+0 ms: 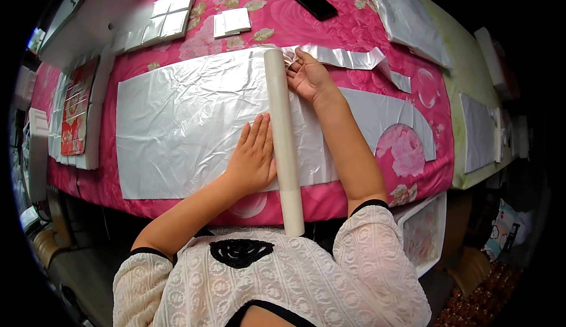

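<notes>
A long pale tube [282,132] lies from far to near across a sheet of silver film [177,126], its near end past the table edge, close to my body. My left hand [253,156] rests flat on the film, fingers together and stretched out, against the tube's left side. Right of the tube's far end, my right hand [309,76] is turned on its side with its fingers partly curled. Crumpled film is gathered at its fingertips. From there a narrow strip of silver film [348,58] trails right. More film with a curved cut-out [377,106] lies under my right forearm.
A pink flowered cloth [330,206] covers the table. At the back lie a black phone [310,0], small white packets [232,22] and folded silver film [407,23]. White foam blocks and a red packet [78,109] stand left. A white bin [421,233] sits below right.
</notes>
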A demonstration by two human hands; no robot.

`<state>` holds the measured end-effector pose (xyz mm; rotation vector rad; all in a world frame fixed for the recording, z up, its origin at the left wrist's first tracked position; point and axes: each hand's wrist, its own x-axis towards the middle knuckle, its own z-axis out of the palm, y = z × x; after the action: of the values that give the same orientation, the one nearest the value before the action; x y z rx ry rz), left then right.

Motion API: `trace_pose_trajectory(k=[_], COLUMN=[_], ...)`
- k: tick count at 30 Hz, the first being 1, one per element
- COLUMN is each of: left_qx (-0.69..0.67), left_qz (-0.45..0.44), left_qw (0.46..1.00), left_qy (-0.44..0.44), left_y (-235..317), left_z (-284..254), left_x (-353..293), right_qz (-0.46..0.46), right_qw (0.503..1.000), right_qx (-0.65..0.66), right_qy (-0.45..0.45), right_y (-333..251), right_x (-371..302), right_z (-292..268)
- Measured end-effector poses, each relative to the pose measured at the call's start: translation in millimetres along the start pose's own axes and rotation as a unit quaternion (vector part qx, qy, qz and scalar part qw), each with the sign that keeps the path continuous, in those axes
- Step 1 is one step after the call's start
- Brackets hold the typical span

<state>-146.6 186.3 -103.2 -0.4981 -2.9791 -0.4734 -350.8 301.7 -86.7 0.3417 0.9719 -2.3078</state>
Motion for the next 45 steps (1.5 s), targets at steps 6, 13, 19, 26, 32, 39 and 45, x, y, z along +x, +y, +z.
trace_pose_trajectory(k=[6,13,19,26,32,39,45], left_qx=[0.012,0.002,-0.006,-0.007,0.075,-0.086,-0.107], left_qz=[-0.004,0.0,-0.008,-0.003,0.054,0.051,0.002], left_qw=[1.0,1.0,1.0,1.0,0.991,0.987,0.989], left_qy=[-0.005,0.002,-0.008,-0.005,0.092,0.124,0.099], left_y=[0.1,1.5,0.7,-2.6,-6.6,-3.8,-61.8], left_z=[-0.8,-1.1,-3.9,2.1,22.7,-2.9,-58.6], left_x=[-1.0,0.8,-2.4,-2.5,1.1,-6.1,-70.2], right_qz=[-0.156,-0.332,-0.383,-0.401,-0.343,-0.265,-0.26], right_qw=[0.979,0.911,0.923,0.835,0.668,0.484,0.619], right_qx=[0.112,0.162,0.021,-0.318,-0.587,-0.735,-0.656], right_qy=[0.07,0.181,0.02,-0.199,-0.302,-0.393,-0.344], right_y=[-95.5,-233.5,-211.5,-7.3,185.6,219.9,102.1], right_x=[18.4,-18.5,-66.7,-94.4,-64.9,-48.6,-62.5], right_z=[-59.5,-152.5,-58.8,126.2,185.2,200.8,162.6])
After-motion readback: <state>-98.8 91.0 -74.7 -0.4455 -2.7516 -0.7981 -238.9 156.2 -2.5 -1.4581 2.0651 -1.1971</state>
